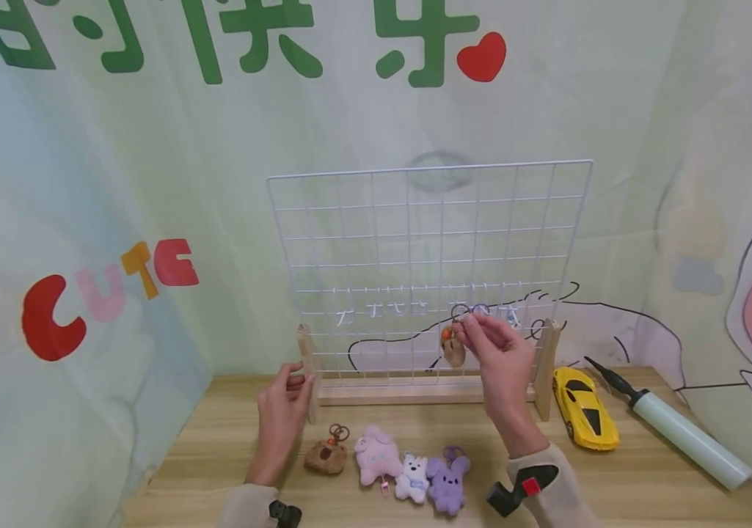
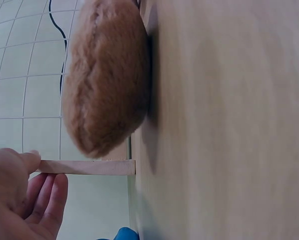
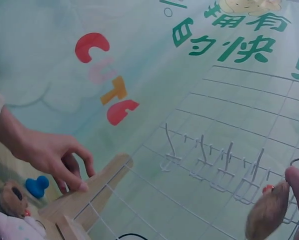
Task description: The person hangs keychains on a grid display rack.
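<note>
A white wire grid rack point(image 1: 442, 168) stands on a wooden base point(image 1: 402, 397) at the back of the table. My right hand point(image 1: 506, 367) pinches the metal ring of a brown plush keychain point(image 1: 453, 352) in front of the grid's lower right; the plush hangs below the fingertips. White hooks point(image 3: 229, 155) line a lower grid bar. At the rack's left end, my left hand point(image 1: 283, 411) holds the wooden upright point(image 2: 87, 167) between thumb and fingers. Nearby on the table lies another brown plush keychain point(image 1: 326, 456), large in the left wrist view.
Along the table's front lie a pink plush point(image 1: 377, 455), a white bear plush point(image 1: 412, 478) and a purple plush point(image 1: 448, 484). To the rack's right are a yellow toy car point(image 1: 585, 409) and a hand pump point(image 1: 689, 436). A blue knobbed object point(image 3: 37, 186) sits beyond the left upright.
</note>
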### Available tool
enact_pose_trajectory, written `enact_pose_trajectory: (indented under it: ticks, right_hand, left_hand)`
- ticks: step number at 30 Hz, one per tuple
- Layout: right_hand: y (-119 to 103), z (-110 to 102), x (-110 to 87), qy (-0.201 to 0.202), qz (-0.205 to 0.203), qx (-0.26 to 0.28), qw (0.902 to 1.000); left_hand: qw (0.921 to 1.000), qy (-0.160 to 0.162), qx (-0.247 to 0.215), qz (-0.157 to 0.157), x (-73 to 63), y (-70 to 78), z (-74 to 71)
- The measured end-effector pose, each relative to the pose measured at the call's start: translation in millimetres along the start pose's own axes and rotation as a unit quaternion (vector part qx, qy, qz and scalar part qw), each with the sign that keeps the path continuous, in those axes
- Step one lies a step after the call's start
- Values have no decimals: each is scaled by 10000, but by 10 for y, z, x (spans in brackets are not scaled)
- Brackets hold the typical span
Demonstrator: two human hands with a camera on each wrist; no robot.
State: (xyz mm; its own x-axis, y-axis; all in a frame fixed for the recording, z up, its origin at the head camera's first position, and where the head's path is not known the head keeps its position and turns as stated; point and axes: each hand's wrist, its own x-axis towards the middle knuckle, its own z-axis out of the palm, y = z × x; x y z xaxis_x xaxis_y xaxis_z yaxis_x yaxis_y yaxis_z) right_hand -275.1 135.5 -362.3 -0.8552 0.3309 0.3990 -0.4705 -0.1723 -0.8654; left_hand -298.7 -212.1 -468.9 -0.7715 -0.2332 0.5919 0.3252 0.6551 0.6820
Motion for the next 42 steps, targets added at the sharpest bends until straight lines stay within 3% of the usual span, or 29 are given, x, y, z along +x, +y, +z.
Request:
enact_pose_trajectory:
  ticks: [12,20,29,33,38,42]
  right_hand:
    - [70,50,44,390,5,107,9992]
    - [125,-39,30,454,-81,-311,9985]
    - [246,-191,-57,-103,-496,-546,9972]
    - [319,-333,-135,-436,-421,-889,9942]
    - [386,-516,-231,-1012,2,-1822,9780]
    - [489,-652,-276,-1756,472,-2595,9485]
  left_hand:
    - [10000,21,16,-3,5,-8,6]
    - [9999,-40,69,-61,-2,-18,1]
    - [9999,-41,74,-122,11,-24,1]
    - [9999,-12,48,-90,11,-22,4]
    - [10000,5,45,-63,14,-14,-4]
    - [10000,36,68,-9,11,-15,-1]
